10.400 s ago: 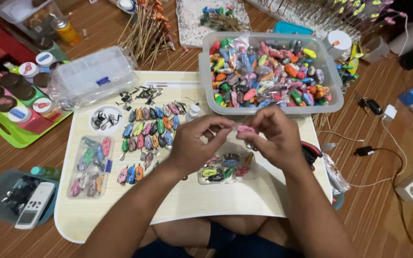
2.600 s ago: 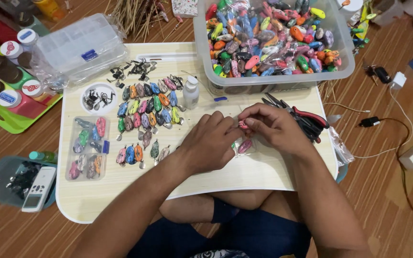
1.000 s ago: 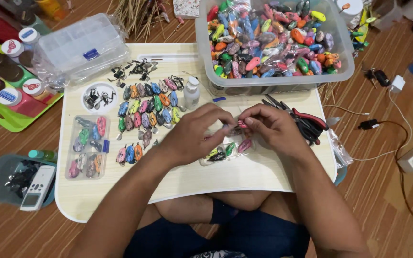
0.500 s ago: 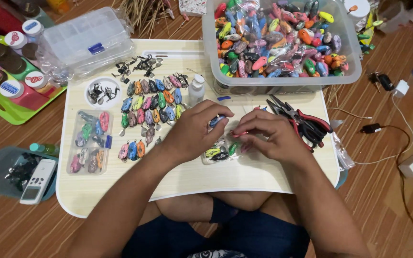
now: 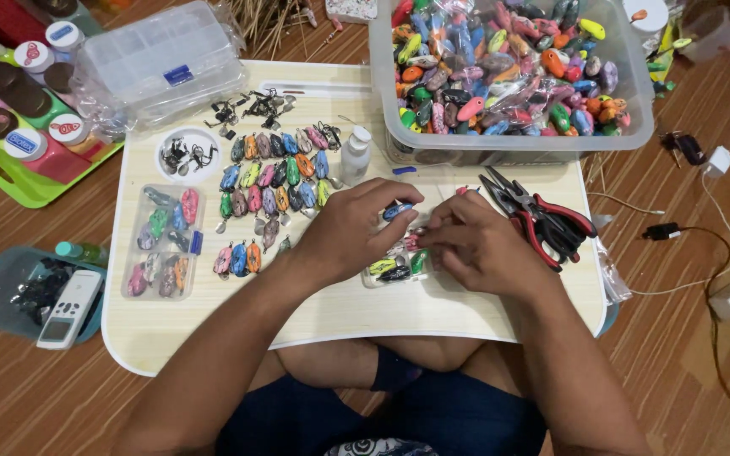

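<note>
lure (image 5: 397,210), small, dark with blue, pinched by left hand (image 5: 356,232).

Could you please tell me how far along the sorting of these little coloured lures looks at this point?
Done: rows of lures lie on the lap table, and a filled clear packet sits at its left. In hand: the left hand pinches a small blue lure while the right hand works over an open tray. Left: the big clear bin looks full.
</note>
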